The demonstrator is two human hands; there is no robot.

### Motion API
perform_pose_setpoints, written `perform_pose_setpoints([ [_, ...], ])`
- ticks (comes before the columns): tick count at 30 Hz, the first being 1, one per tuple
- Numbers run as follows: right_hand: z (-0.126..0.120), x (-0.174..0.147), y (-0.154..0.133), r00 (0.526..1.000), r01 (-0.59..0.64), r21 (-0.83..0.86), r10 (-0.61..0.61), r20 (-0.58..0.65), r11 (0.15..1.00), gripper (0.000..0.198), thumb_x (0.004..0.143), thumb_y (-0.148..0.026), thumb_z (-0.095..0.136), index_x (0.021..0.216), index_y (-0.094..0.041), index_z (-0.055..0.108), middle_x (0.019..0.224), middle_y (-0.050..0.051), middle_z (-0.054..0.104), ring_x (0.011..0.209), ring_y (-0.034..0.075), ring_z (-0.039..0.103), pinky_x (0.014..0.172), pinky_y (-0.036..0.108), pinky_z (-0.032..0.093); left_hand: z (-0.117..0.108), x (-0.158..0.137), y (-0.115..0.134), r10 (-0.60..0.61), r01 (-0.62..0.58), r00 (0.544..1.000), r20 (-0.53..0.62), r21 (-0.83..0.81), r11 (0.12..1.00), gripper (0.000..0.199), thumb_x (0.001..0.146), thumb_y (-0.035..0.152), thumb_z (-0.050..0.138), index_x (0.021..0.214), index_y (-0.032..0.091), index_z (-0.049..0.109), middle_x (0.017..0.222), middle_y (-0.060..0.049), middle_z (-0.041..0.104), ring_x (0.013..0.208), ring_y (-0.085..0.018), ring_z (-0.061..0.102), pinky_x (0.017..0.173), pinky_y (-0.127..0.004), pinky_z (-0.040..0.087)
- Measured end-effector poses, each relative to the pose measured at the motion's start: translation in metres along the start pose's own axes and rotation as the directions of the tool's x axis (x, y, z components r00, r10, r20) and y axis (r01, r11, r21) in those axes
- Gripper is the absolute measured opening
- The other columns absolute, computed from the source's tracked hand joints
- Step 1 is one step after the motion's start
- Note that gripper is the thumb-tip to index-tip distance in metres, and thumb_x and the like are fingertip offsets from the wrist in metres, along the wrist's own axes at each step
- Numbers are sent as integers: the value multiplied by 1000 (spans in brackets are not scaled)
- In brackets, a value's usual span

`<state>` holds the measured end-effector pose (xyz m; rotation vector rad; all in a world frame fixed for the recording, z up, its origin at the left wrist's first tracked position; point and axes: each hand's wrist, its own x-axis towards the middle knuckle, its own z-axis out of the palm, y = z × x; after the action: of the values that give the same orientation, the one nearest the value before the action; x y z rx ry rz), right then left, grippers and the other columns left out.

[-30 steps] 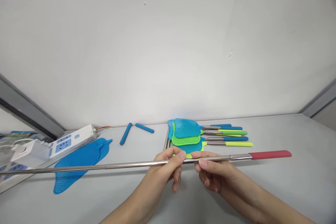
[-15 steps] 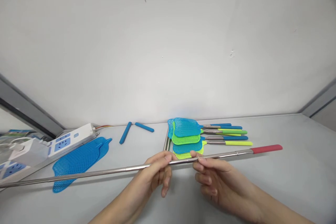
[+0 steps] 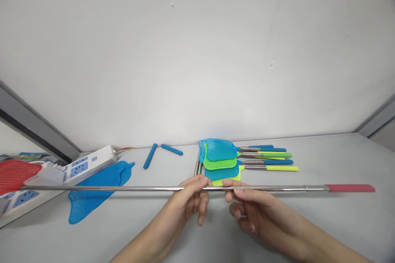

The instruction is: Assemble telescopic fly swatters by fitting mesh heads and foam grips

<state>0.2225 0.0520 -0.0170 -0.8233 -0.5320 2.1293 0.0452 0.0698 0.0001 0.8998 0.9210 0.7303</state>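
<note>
A red fly swatter (image 3: 277, 188) with an extended telescopic metal rod lies level across both hands. Its red grip (image 3: 352, 188) points right, and its red mesh head (image 3: 18, 176) shows at the left edge, partly cut off. My left hand (image 3: 194, 199) pinches the rod between thumb and fingers near the middle. Just to the right, my right hand (image 3: 251, 205) pinches the same rod, its lower fingers loosely curled. Behind the hands lies a pile of blue and green fly swatters (image 3: 220, 150) with retracted rods, handles to the right.
Loose blue swatter heads (image 3: 95, 193) lie stacked on the left of the grey table (image 3: 339, 226). Two blue grips (image 3: 150, 156) rest near the wall. A white power strip (image 3: 92, 158) stands at far left. Metal rods (image 3: 197, 164) lie beside the pile, partly hidden.
The swatter has shifted right and turned level; its red grip is farther right and lower. The red head has come into view at left. Both hands keep their pinch on the rod.
</note>
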Motion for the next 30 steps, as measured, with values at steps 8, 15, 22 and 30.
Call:
perform_pose_setpoints([
  [8,-10,6,1,996,78,323,-62,-59,943,13,69,-14,60,76,-19,51,59,-6,35,50,5,36,43,19,23,-30,-9,-8,307,-373,876,-373,-117,921,33,80,36,38,59,16,54,40,4,32,42,-8,31,46,-20,29],
  [15,-4,1,5,1000,25,143,-26,2,989,17,76,-22,53,93,-19,55,59,-4,38,49,6,36,43,20,22,-23,-8,-21,249,-271,943,-219,-73,960,37,83,39,31,63,16,52,39,4,36,42,-10,33,48,-22,29],
  [22,1,2,10,998,44,-96,-39,50,994,23,79,-24,48,99,-17,57,76,4,51,62,10,46,44,21,24,-15,-1,-26,198,-207,965,-173,-38,978,38,84,38,28,62,16,50,40,4,35,42,-10,33,48,-22,29],
  [30,-2,7,13,999,16,-104,-13,35,994,23,78,-26,50,97,-17,59,81,6,55,66,12,49,42,19,23,-8,4,-35,159,-157,987,-39,42,987,36,84,37,30,64,16,51,41,3,40,41,-10,36,50,-22,32],
])
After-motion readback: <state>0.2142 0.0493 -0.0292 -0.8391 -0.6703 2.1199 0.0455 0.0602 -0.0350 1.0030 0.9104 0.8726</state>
